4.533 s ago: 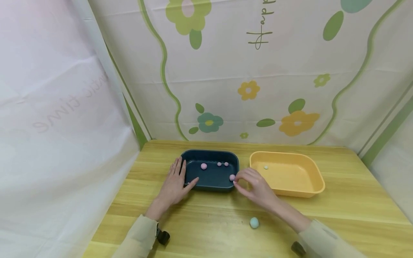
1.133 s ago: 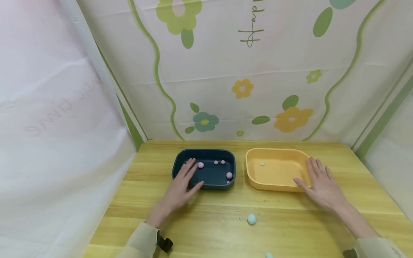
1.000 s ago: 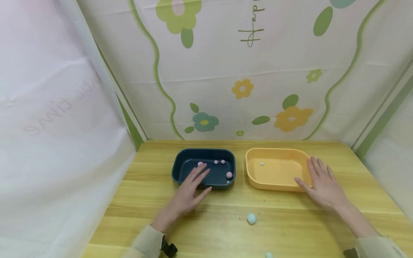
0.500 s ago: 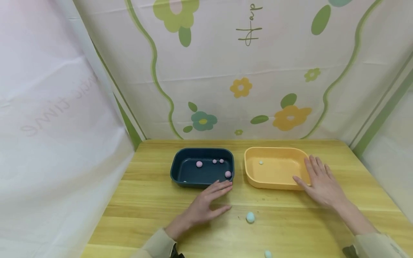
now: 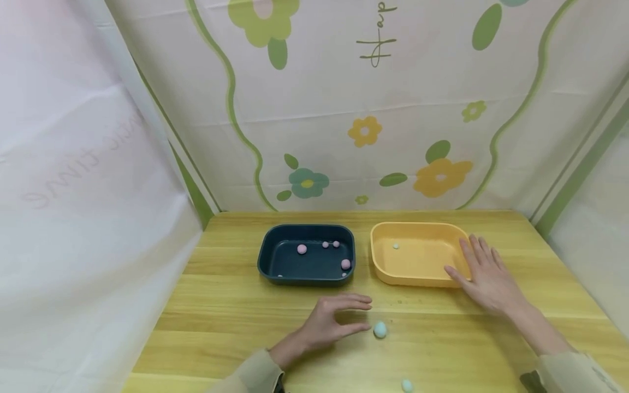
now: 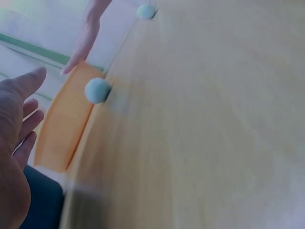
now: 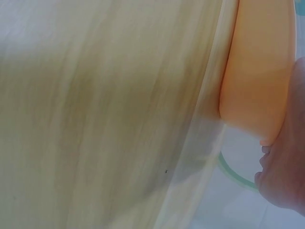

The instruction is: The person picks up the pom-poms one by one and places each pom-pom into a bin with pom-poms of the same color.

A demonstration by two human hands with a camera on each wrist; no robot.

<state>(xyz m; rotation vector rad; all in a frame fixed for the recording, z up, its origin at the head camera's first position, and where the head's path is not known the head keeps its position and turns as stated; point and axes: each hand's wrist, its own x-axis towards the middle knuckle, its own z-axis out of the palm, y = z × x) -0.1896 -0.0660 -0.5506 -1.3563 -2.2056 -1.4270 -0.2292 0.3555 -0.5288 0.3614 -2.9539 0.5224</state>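
My left hand (image 5: 326, 323) is over the table just left of a pale blue ball (image 5: 380, 329). Its thumb and fingers are spread apart with nothing between them, pointing toward the ball. The left wrist view shows the same gap between the hand (image 6: 16, 121) and the ball (image 6: 97, 90). My right hand (image 5: 491, 281) rests at the right end of a yellow tray (image 5: 417, 281), fingers extended along its rim. A tiny pale ball (image 5: 396, 246) lies inside that tray. Nearer the front edge sits a smaller pale blue ball (image 5: 407, 386).
A dark blue tray (image 5: 304, 282) stands left of the yellow one, holding several pink balls, including a larger one (image 5: 302, 249) and another at its right end (image 5: 346, 264). Both trays stand on a wooden table (image 5: 221, 305). A flowered cloth (image 5: 314, 109) hangs behind it.
My right hand has left the pink ball in the dark tray and moved right to the yellow tray. My left hand has moved from the dark tray down and right toward the pale blue ball.
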